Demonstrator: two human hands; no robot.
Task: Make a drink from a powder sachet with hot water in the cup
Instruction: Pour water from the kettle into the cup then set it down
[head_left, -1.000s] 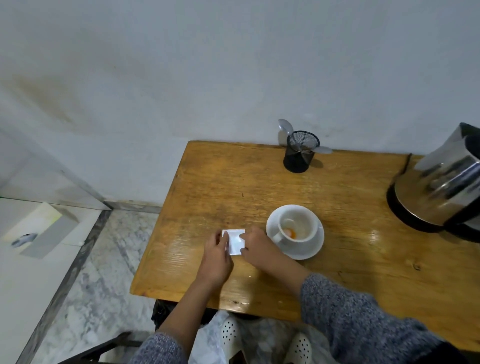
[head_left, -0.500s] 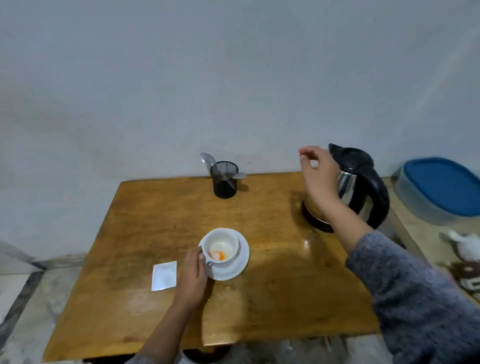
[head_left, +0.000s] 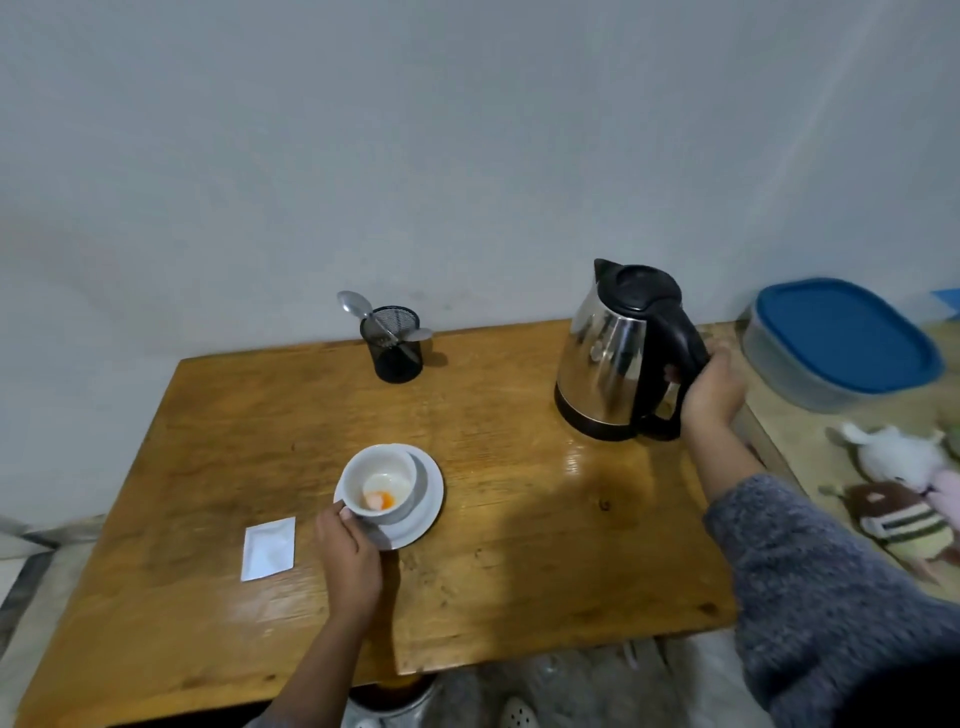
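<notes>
A white cup (head_left: 382, 480) with orange powder at its bottom stands on a white saucer (head_left: 428, 499) on the wooden table (head_left: 519, 545). My left hand (head_left: 349, 558) holds the cup at its near rim and handle side. A flat white sachet (head_left: 269, 547) lies on the table to the left of that hand. At the back right stands a steel kettle (head_left: 608, 358) with a black lid and handle, upright on the table. My right hand (head_left: 711, 389) is wrapped around the kettle's black handle.
A black mesh holder (head_left: 392, 345) with spoons stands at the back of the table by the wall. To the right, on a lower surface, are a blue-lidded container (head_left: 841, 340) and soft toys (head_left: 904, 483).
My right hand left the sachet, rose toward the kettle, and now grips its handle. My left hand moved from the sachet to the cup. The view swung right.
</notes>
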